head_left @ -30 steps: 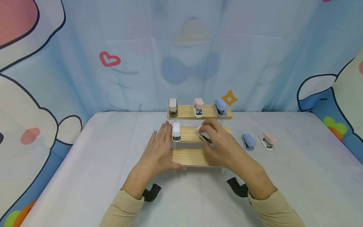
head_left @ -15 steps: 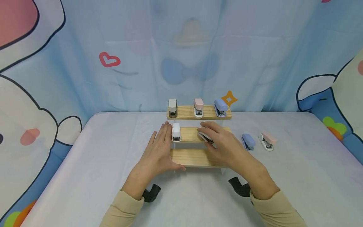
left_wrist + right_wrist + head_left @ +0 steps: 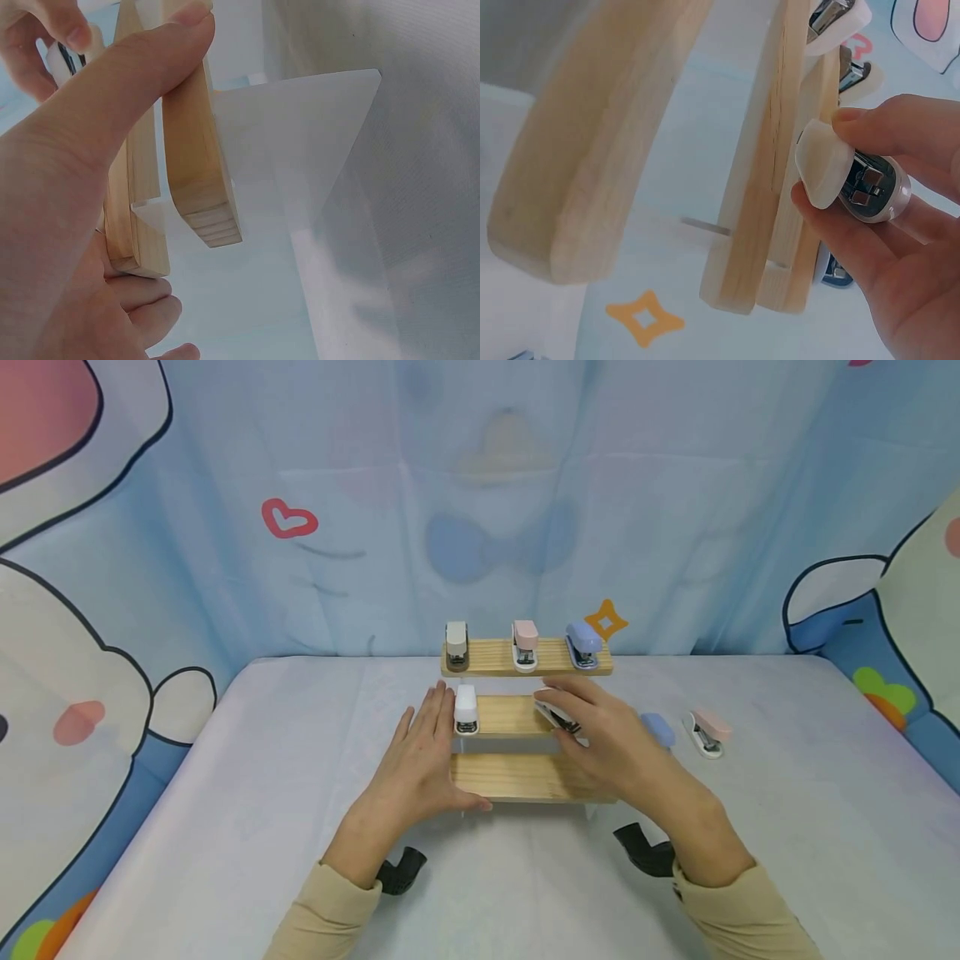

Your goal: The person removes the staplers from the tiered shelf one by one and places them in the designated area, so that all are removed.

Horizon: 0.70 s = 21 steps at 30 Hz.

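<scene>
My right hand (image 3: 622, 739) pinches a small white stapler (image 3: 557, 713) between thumb and fingers, over the right part of the middle plank (image 3: 506, 716) of a three-step wooden rack. In the right wrist view the stapler (image 3: 825, 163) shows its pale cap and metal inside. My left hand (image 3: 416, 768) lies along the rack's left side with fingers stretched out. Its thumb rests on the front edge of the lowest plank (image 3: 517, 777), as the left wrist view shows too. Beside those fingers, another white stapler (image 3: 466, 708) stands at the middle plank's left end.
The top plank (image 3: 491, 653) bears a grey-white stapler (image 3: 457, 647), a pink stapler (image 3: 525, 645) and a blue stapler (image 3: 584, 643). Right of the rack, on the white-covered table (image 3: 810, 827), lie a blue stapler (image 3: 658, 728), partly behind my right hand, and a pink stapler (image 3: 708, 733).
My right hand has shifted to the right along the middle plank with the white stapler, now overlapping the blue stapler on the table. The left hand has stayed in place.
</scene>
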Tool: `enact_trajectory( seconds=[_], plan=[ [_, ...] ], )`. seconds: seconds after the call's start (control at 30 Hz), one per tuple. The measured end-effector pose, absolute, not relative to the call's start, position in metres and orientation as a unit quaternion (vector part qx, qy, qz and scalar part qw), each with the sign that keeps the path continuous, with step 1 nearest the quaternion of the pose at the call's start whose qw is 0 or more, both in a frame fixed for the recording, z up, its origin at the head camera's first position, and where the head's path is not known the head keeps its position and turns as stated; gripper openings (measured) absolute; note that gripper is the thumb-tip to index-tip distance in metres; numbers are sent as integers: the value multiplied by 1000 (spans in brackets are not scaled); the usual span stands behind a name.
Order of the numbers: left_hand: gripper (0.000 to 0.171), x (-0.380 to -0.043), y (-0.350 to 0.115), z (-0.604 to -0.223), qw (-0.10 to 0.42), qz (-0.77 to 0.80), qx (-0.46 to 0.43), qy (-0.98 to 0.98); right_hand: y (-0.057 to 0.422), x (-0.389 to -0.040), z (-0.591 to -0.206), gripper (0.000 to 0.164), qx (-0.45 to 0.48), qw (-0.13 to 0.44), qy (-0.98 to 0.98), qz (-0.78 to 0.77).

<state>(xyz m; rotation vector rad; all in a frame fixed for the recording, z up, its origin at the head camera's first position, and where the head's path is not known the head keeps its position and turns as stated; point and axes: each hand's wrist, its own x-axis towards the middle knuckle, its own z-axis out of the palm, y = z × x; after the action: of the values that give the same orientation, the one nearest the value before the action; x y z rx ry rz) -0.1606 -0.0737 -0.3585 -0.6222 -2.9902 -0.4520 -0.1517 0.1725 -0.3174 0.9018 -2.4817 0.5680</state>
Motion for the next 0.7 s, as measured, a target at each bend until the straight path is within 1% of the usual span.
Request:
enact_trajectory(
  seconds=[0.2, 0.43, 0.7],
  plan=[
    [144, -161, -74, -359, 28, -145, -201, -968, 176, -150, -315, 46, 333, 228, -891, 207],
    [144, -162, -73, -358, 24, -140, -200, -969, 179, -148, -312, 49, 326, 222, -897, 198],
    [144, -162, -72, -358, 21, -141, -198, -970, 185, -146, -310, 48, 321, 228, -900, 186]
  ],
)
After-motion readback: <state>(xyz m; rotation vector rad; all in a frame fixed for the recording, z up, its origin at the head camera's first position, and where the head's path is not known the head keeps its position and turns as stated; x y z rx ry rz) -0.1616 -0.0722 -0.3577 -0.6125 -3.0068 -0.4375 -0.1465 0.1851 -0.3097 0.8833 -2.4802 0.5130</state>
